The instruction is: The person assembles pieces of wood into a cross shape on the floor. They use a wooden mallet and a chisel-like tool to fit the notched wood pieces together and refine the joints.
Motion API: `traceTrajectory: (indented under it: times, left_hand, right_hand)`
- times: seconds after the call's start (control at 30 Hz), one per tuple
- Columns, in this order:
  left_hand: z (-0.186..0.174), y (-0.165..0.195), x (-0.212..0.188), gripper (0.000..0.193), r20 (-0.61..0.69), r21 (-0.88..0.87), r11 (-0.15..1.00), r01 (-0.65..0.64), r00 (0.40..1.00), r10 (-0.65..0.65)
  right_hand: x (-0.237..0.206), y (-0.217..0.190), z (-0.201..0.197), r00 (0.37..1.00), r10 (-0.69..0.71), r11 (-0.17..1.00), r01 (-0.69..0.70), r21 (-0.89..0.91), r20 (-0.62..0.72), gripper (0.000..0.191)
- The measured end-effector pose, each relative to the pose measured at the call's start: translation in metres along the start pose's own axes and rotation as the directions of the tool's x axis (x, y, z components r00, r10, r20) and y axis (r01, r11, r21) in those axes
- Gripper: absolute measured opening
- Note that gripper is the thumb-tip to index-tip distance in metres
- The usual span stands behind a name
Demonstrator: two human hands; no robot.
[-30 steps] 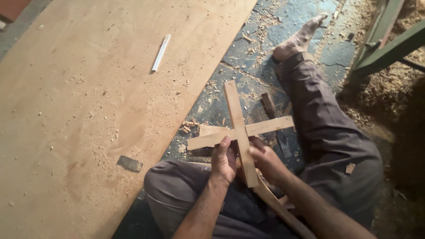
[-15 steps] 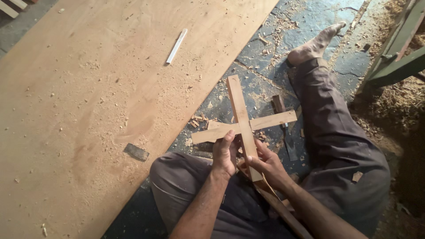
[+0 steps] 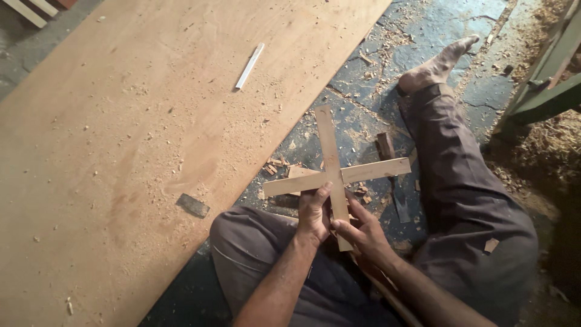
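I sit on the floor and hold a wooden cross point(image 3: 334, 175) made of two flat slats joined at the middle. My left hand point(image 3: 314, 213) grips the long slat just below the joint, thumb up by the crossing. My right hand point(image 3: 362, 229) holds the lower end of the same slat from the right. The cross hovers above my lap, its long slat pointing away from me.
A large plywood sheet point(image 3: 139, 133) dusted with sawdust fills the left; on it lie a white stick point(image 3: 249, 65) and a small dark block point(image 3: 193, 205). A chisel point(image 3: 390, 172) and wood chips point(image 3: 277, 166) lie on the dark floor by my outstretched leg point(image 3: 460, 175). Green frame legs point(image 3: 548, 79) stand at right.
The cross and both hands keep the same grip; the view has shifted slightly, so everything sits a bit lower and further right in the picture.
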State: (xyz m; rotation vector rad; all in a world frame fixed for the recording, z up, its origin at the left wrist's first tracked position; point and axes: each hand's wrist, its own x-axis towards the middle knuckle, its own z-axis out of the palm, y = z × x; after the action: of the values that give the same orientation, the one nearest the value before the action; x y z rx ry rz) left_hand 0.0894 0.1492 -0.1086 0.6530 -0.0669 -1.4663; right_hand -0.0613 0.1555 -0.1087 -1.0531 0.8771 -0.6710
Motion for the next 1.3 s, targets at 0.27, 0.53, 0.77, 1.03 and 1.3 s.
traceTrajectory:
  times: [0.27,0.53,0.77,1.03,1.3]
  left_hand:
    - [-0.005,0.002,0.007,0.03,-0.028,-0.004,0.998,-0.07,0.997,0.07]
    - [-0.013,0.014,0.009,0.027,-0.075,0.28,0.921,-0.271,0.95,0.303]
    - [0.002,0.045,0.003,0.029,0.139,0.737,0.437,-0.516,0.748,0.649]
    - [0.018,0.108,0.02,0.045,0.831,0.555,-0.641,-0.531,0.398,0.389]
    - [0.014,0.111,0.049,0.051,0.903,0.415,-0.747,-0.519,0.331,0.272]
  right_hand:
    - [0.01,-0.001,-0.023,0.996,0.042,0.999,-0.042,-0.005,-0.08,0.066]
    - [0.014,-0.001,-0.048,0.955,0.133,0.989,-0.109,0.104,-0.264,0.056]
    - [0.012,0.004,-0.049,0.97,0.132,0.99,-0.119,0.075,-0.204,0.059]
    - [0.013,0.001,-0.041,0.957,0.203,0.978,-0.209,-0.005,-0.208,0.058]
    - [0.019,0.005,-0.041,0.95,0.225,0.974,-0.222,0.04,-0.217,0.056]
